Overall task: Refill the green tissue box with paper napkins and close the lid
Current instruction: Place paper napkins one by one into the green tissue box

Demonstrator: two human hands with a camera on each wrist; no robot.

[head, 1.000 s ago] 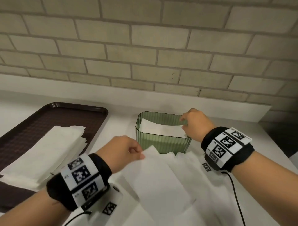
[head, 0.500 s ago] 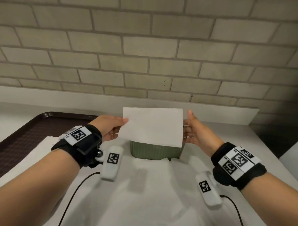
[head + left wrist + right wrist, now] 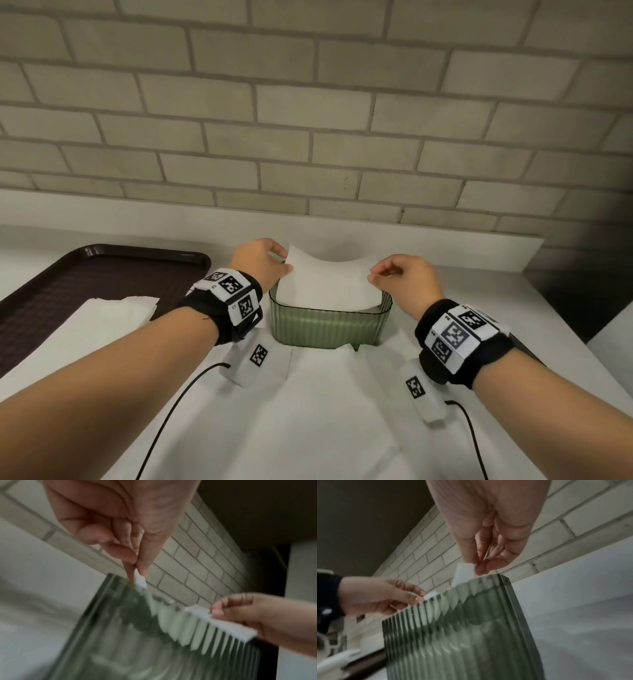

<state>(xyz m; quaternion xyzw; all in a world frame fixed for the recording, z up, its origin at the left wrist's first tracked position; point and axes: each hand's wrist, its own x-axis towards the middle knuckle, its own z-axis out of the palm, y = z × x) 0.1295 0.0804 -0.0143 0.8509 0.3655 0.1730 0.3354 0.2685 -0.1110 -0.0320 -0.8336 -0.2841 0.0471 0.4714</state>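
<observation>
A ribbed green tissue box stands open-topped on the white counter, with no lid in view. A white paper napkin sags over its opening, its lower edge inside the box. My left hand pinches the napkin's left top corner and my right hand pinches the right top corner. The left wrist view shows the left hand pinching a napkin corner above the box. In the right wrist view my right hand pinches the other corner above the box.
Several unfolded napkins lie spread on the counter in front of the box. A dark brown tray at the left carries a stack of napkins. A brick wall rises right behind the counter ledge.
One second ago the left hand picked a napkin from the counter. Both hands then held it upright above the box. Now it has come down, sagging into the box opening.
</observation>
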